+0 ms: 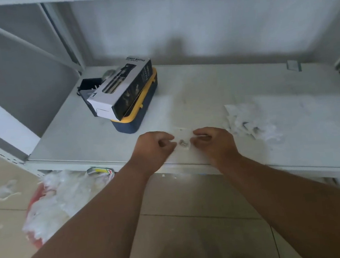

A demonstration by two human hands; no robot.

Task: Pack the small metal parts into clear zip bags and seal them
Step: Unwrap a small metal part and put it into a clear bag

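You stand before a white metal shelf point(234, 91) set against a pale wall. Your left hand point(153, 146) and right hand point(214, 141) each pinch one side of a small clear zip bag point(181, 137), held just over the front edge of the shelf; small metal parts point(183, 142) seem to sit inside it, though the view is blurred. More clear bags point(248, 120) lie to the right. A blue and yellow box point(136, 113) carries a carton point(119, 90). The floor point(196, 221) below is beige tile.
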